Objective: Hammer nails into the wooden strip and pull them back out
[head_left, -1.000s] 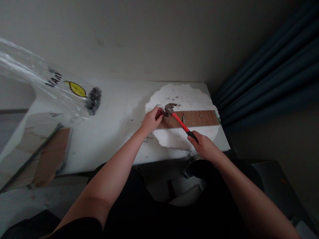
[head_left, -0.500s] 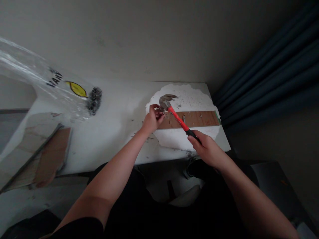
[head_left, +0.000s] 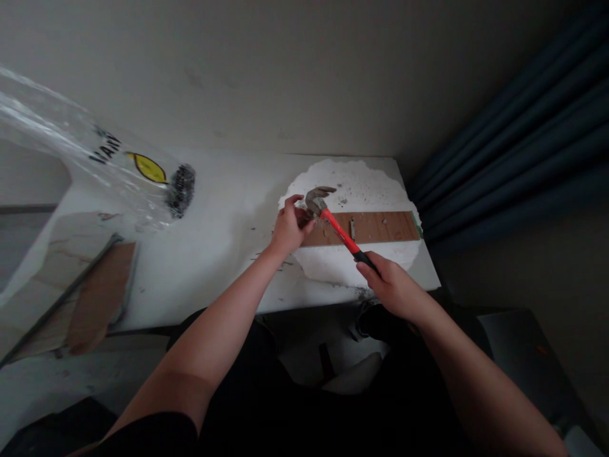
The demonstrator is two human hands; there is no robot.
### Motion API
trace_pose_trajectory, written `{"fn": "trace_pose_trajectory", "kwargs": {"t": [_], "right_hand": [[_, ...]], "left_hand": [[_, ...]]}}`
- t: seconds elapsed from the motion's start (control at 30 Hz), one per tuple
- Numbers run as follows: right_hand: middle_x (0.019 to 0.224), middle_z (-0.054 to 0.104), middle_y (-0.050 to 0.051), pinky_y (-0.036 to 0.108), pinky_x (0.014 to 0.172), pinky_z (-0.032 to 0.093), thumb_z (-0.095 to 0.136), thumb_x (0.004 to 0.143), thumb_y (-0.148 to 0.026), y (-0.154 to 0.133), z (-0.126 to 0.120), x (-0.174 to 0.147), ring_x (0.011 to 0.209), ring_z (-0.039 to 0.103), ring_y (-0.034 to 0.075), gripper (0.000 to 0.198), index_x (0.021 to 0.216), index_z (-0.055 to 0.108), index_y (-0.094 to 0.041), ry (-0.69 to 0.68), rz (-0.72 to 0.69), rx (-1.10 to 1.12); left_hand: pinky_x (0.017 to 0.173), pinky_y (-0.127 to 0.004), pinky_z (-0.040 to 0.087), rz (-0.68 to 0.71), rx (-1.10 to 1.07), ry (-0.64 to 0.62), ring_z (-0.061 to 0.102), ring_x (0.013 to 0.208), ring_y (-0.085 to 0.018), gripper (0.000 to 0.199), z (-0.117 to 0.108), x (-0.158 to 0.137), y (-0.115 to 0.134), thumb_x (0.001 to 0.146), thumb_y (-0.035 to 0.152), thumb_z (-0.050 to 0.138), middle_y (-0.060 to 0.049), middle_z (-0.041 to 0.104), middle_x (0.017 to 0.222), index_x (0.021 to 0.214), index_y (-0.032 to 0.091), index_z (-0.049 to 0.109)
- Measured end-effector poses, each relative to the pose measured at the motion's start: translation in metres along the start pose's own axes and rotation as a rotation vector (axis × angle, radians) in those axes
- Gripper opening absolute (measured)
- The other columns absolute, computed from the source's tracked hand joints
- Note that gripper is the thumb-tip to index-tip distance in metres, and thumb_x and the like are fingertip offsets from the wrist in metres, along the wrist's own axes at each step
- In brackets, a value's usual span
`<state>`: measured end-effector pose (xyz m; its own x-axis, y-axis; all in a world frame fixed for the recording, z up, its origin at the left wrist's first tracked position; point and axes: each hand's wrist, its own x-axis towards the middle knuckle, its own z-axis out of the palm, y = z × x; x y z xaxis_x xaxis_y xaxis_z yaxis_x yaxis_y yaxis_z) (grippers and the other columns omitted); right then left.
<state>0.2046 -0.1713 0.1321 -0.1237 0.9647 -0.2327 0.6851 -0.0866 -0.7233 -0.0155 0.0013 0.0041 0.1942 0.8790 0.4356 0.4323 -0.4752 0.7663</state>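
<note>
My right hand (head_left: 392, 282) grips the black end of a claw hammer (head_left: 339, 230) with a red handle. The hammer's grey head is close to the fingertips of my left hand (head_left: 291, 225). Those fingers are bent in a pinch at the left end of a brown wooden board (head_left: 385, 227); whatever they hold is too small and too shaded to make out. The board lies across a round white sheet (head_left: 352, 263) with a ragged edge. A small metal piece (head_left: 352, 228) and grey crumbs rest on the board beside the hammer handle.
The white table (head_left: 228, 254) meets a grey wall behind. On the left stand clear plastic wrap (head_left: 128, 184) with a yellow print and a brown panel (head_left: 102, 298) with a grey edge. Dark curtains (head_left: 518, 120) hang at the right. Grey debris dots the sheet.
The hammer head has shifted very slightly down, and my right hand a little to the left. My left index finger has lifted slightly; the board stays in place.
</note>
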Motion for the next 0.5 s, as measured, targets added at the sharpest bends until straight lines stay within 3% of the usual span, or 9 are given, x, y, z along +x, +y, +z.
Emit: {"fn": "trace_pose_trajectory", "kwargs": {"t": [0.5], "right_hand": [[0.069,0.055,-0.001,0.028,0.058,0.031,0.041,0.101,-0.048,0.0085,-0.0001,-0.0005,0.062,0.048,0.015,0.029,0.096,0.053,-0.022,0.017,-0.002,0.011]], "left_hand": [[0.088,-0.037,0.053,-0.020,-0.028,-0.031,0.070,0.083,-0.016,0.059,-0.0012,-0.0011,0.0038,0.077,0.014,0.072,0.001,0.071,0.086,0.125,0.025,0.039]]}}
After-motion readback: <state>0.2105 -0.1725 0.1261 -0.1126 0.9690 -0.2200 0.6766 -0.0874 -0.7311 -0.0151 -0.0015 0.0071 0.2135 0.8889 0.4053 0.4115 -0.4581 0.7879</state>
